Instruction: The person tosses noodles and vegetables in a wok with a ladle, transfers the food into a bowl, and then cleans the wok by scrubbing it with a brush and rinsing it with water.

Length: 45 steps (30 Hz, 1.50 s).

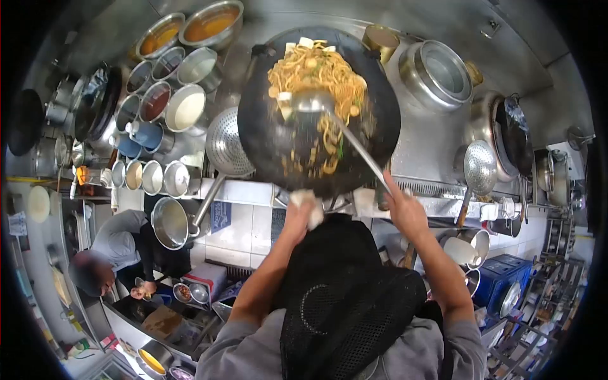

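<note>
A large black wok (253, 136) sits on the steel range, with noodles (342, 79), pale cubes and bits of green in its upper part. My right hand (405, 210) is closed around the handle of a long metal ladle (313, 101), whose bowl rests among the noodles. My left hand (297, 223) is closed on a pale cloth (315, 217) at the wok's near edge. The wok's handle, if there is one under the cloth, is hidden.
A perforated strainer (229, 144) lies left of the wok, beside several sauce containers (185, 107). Stacked metal pots (440, 73) and another strainer (480, 168) stand to the right. At lower left a co-worker (120, 240) bends over a counter. A blue crate (506, 282) is at lower right.
</note>
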Tool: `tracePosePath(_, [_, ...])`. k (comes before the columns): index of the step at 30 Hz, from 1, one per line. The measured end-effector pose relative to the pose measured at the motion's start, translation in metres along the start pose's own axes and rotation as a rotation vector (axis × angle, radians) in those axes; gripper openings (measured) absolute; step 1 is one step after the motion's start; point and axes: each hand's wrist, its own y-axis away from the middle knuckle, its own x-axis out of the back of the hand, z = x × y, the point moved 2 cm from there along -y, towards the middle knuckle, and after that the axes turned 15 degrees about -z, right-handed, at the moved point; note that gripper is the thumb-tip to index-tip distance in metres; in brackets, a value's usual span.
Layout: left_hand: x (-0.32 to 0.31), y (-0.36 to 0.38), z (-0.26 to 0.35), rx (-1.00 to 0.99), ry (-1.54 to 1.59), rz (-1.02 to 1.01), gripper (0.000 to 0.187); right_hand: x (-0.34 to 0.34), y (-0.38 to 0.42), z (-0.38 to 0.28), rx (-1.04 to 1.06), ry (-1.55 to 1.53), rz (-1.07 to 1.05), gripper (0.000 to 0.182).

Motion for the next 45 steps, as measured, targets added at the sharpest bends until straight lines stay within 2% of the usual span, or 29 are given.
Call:
tracePosePath(2, [-0.023,0.024,0.034,-0.156,0.003,-0.039,0.039,0.012,0.007,0.002,0.017,-0.066,0.041,0.052])
tracePosePath(4, [-0.034,0.018,0.058,-0.017,0.028,0.057,0.036,0.038,0.047,-0.004,0.042,-0.191,-0.204,0.053])
tracePosePath(5, [-0.034,-0.003,0.067,-0.063,-0.026,0.068,0.023,0.052,0.054,-0.008,0.044,-0.238,-0.244,0.053])
tracePosePath(6, [-0.042,-0.019,0.091,-0.024,0.025,0.035,0.019,0.062,0.052,-0.008,0.048,-0.282,-0.279,0.054])
tracePosePath(7, [-0.039,-0.033,0.095,-0.005,0.07,-0.02,0.018,0.062,0.049,0.002,0.152,-0.299,-0.242,0.053])
tracePosePath(8, [-0.039,-0.041,0.095,0.008,0.117,-0.08,0.017,0.079,0.048,-0.002,0.128,-0.313,-0.318,0.052])
tracePosePath(9, [-0.043,-0.028,0.08,0.043,0.099,0.066,0.022,0.106,0.059,-0.013,-0.018,-0.344,-0.45,0.052])
tracePosePath(10, [-0.048,-0.011,0.071,0.007,0.127,0.114,0.028,0.134,0.067,-0.023,-0.16,-0.372,-0.573,0.052])
tracePosePath(12, [-0.058,0.013,0.073,-0.128,0.065,0.047,0.032,0.159,0.089,-0.009,-0.076,-0.286,-0.62,0.052])
tracePosePath(13, [-0.069,0.021,0.092,0.034,0.096,0.118,0.027,0.153,0.093,0.011,0.186,-0.147,-0.475,0.052])
tracePosePath(14, [-0.062,0.013,0.098,0.119,0.113,0.097,0.022,0.167,0.088,-0.008,0.006,-0.128,-0.562,0.05])
tracePosePath(16, [-0.076,-0.017,0.135,0.101,0.088,-0.03,0.017,0.144,0.055,-0.02,0.019,-0.058,-0.433,0.054])
tracePosePath(17, [-0.065,-0.037,0.124,0.055,0.098,-0.135,0.023,0.11,0.032,-0.012,0.02,0.034,-0.338,0.056])
tracePosePath(18, [-0.054,-0.04,0.096,0.047,0.1,-0.146,0.023,0.071,0.003,0.002,0.021,0.135,-0.228,0.059])
tracePosePath(19, [-0.043,-0.034,0.063,-0.045,0.037,-0.059,0.027,0.031,-0.017,0.015,0.013,0.142,-0.125,0.06])
tracePosePath(20, [-0.032,-0.024,0.037,-0.133,-0.03,0.031,0.031,-0.002,-0.024,0.022,0.005,0.14,-0.023,0.062])
tracePosePath(22, [-0.008,-0.005,0.014,-0.031,-0.061,-0.003,0.038,-0.029,-0.01,0.014,-0.034,0.024,0.044,0.06])
tracePosePath(24, [-0.018,-0.005,0.039,-0.144,-0.072,-0.068,0.037,-0.037,0.012,0.008,0.139,-0.202,0.187,0.06])
tracePosePath(25, [-0.016,-0.018,0.042,-0.068,-0.05,0.05,0.036,-0.031,0.025,-0.003,0.178,-0.307,0.226,0.059])
tracePosePath(26, [-0.023,-0.039,0.058,-0.097,0.007,0.126,0.032,-0.025,0.037,-0.01,0.171,-0.312,0.212,0.059])
tracePosePath(29, [-0.016,-0.113,0.1,-0.036,0.036,-0.015,0.024,0.004,0.056,-0.022,-0.086,-0.742,-0.121,0.057])
tracePosePath(32, [-0.005,-0.139,0.084,-0.123,0.05,0.012,0.026,0.026,0.048,-0.017,-0.138,-0.77,-0.078,0.057])
tracePosePath(34, [0.003,-0.152,0.079,-0.093,0.075,-0.028,0.031,0.01,0.023,0.009,-0.077,-0.703,0.025,0.056])
tracePosePath(36, [0.001,-0.156,0.08,-0.054,0.032,-0.036,0.035,0.016,-0.013,0.026,0.053,-0.527,0.238,0.055])
tracePosePath(38, [-0.003,-0.155,0.088,-0.03,0.004,-0.03,0.037,0.035,-0.053,0.027,-0.126,-0.534,0.142,0.055])
tracePosePath(40, [0.0,-0.152,0.088,0.0,-0.017,-0.01,0.039,0.05,-0.095,0.015,-0.12,-0.531,0.093,0.054])
tracePosePath(42, [0.005,-0.158,0.084,-0.022,-0.05,-0.032,0.041,0.031,-0.144,0.02,0.105,-0.518,0.187,0.052])
tracePosePath(43, [0.003,-0.157,0.085,-0.025,-0.044,-0.028,0.04,0.018,-0.158,0.023,0.097,-0.516,0.176,0.052])
tracePosePath(45, [0.003,-0.155,0.086,-0.02,-0.036,-0.029,0.039,0.001,-0.17,0.023,0.317,-0.352,0.152,0.054])
